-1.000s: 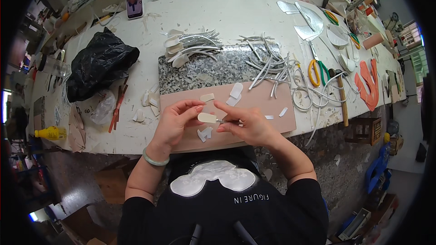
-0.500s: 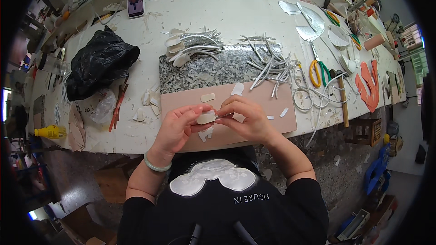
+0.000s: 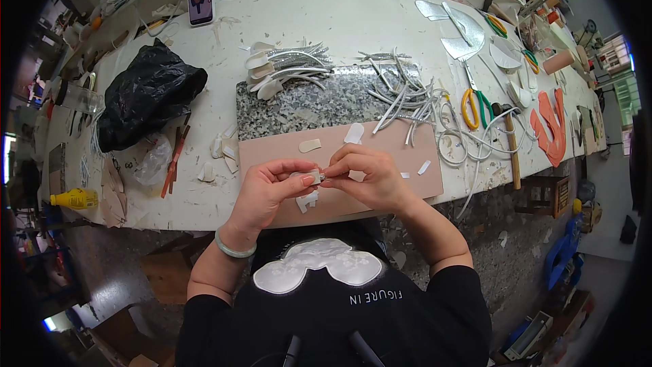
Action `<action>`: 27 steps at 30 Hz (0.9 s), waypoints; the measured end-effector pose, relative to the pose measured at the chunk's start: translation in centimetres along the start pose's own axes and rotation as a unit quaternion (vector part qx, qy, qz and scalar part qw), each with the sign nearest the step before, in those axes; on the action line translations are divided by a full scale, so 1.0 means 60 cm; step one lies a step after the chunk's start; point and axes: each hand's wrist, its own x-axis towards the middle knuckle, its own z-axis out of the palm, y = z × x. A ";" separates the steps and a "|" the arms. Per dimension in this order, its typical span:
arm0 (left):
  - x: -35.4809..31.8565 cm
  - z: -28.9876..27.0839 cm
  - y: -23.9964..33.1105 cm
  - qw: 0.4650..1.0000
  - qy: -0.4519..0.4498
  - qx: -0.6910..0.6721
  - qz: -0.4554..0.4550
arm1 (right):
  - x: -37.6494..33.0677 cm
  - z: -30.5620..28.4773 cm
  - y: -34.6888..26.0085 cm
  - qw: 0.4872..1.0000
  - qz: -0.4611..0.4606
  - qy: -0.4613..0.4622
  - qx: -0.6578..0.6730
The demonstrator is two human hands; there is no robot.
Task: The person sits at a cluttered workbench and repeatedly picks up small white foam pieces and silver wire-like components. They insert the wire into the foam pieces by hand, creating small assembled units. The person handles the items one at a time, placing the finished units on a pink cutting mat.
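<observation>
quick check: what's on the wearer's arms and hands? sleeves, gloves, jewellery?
No gloves: both the left hand and the right hand are bare. Short black sleeves end above the elbows. A pale green bangle circles the left wrist. Nails look painted a light shade.

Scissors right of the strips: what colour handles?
One yellow, one green scissors handle, in the head view.
</observation>
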 end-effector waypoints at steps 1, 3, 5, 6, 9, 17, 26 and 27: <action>-0.001 0.001 0.001 1.000 0.001 0.005 0.001 | 0.000 0.000 0.000 1.000 0.001 -0.001 -0.004; -0.002 0.002 0.002 1.000 0.005 0.010 0.007 | 0.001 0.000 -0.001 1.000 0.004 -0.004 -0.006; -0.002 0.003 0.001 1.000 0.011 0.016 0.014 | 0.001 0.001 -0.002 1.000 0.006 -0.004 -0.002; -0.002 0.003 0.000 1.000 0.015 0.020 0.018 | 0.001 0.002 -0.002 1.000 0.007 -0.001 0.002; -0.002 0.000 -0.005 0.998 0.026 0.050 0.038 | 0.000 0.006 -0.002 1.000 0.011 -0.005 0.000; -0.004 0.004 0.002 0.997 0.033 0.058 0.049 | -0.002 -0.002 -0.008 0.999 0.011 -0.028 -0.028; -0.008 -0.036 0.032 0.987 -0.010 0.152 0.040 | 0.048 -0.014 -0.019 0.995 -0.030 -0.058 -0.079; -0.004 -0.045 0.041 0.985 -0.008 0.163 0.056 | 0.066 -0.018 -0.013 0.991 -0.049 -0.070 -0.099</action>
